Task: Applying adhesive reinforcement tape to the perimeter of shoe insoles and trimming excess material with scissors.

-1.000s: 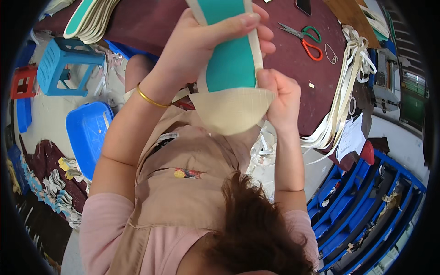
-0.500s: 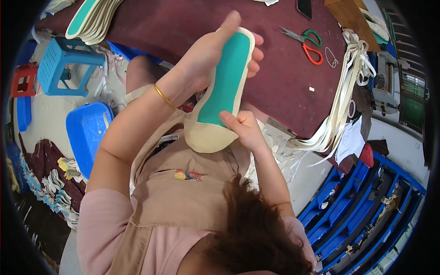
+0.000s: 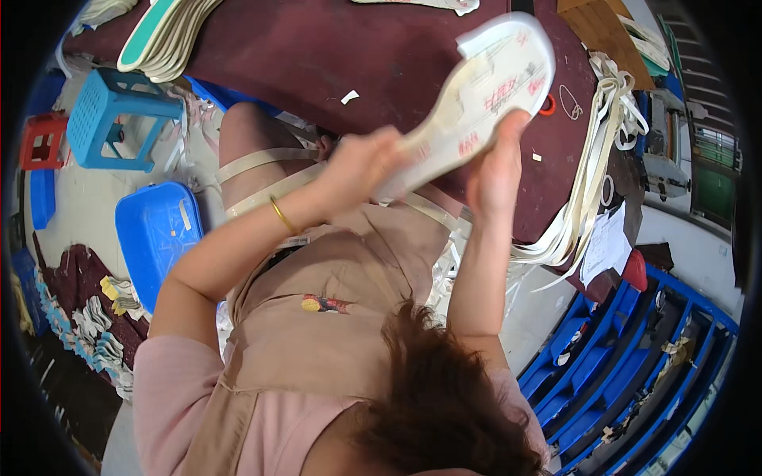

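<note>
A white insole (image 3: 496, 87) with red marks slants over the table's front edge, its wide end up and to the right. The lower, narrower part is in my left hand (image 3: 365, 163), closed and blurred by motion, a gold bangle on its wrist. My right hand (image 3: 496, 170) grips the insole's right edge, thumb up along it; its other fingers are mostly hidden. Behind the insole, only the orange handle of the scissors (image 3: 548, 105) shows. A stack of insoles (image 3: 171, 40) with a green top lies at the far left of the table.
On the dark red table (image 3: 302, 55) lie a white scrap (image 3: 349, 97), a loop of string (image 3: 570, 103) and another pale piece (image 3: 421, 2). White strips (image 3: 575, 214) hang at its right. A blue stool (image 3: 119, 119), blue basin (image 3: 155, 238) and blue rack (image 3: 627, 365) stand around.
The green face and cream toe end no longer show; a white face with red marks does. Both hands have shifted, the right one up and rightward. A white scrap now shows on the table.
</note>
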`<state>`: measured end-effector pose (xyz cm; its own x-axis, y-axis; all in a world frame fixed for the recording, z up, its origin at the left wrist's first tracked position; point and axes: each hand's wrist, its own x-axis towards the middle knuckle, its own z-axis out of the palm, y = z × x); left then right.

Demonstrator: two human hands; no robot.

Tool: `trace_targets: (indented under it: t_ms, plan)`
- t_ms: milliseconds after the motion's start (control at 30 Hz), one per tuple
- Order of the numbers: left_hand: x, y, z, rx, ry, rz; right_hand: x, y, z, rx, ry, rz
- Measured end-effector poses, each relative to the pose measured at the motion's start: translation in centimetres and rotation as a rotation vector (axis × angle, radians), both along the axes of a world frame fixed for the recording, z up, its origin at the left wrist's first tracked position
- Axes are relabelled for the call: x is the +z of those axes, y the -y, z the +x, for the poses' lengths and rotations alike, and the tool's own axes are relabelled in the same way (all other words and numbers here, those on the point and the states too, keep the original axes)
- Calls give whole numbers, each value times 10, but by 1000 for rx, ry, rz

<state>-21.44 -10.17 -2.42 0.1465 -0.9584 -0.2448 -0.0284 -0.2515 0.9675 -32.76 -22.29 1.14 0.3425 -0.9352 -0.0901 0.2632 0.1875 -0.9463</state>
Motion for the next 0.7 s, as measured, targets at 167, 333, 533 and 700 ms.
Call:
trace_targets:
  t_ms: [167,333,533,700]
  plan:
    - [6,25,-10,284,-316,-382,-3,-17,-1,108,-204,-147]
    - [8,34,-13,306,-117,-241,-7,-21,12,33,-129,-166]
    - [9,11,-25,-31,-945,-95,-8,-1,0,168,-251,-61]
    - [9,27,15,269,-909,-383,-16,-43,-5,580,94,47]
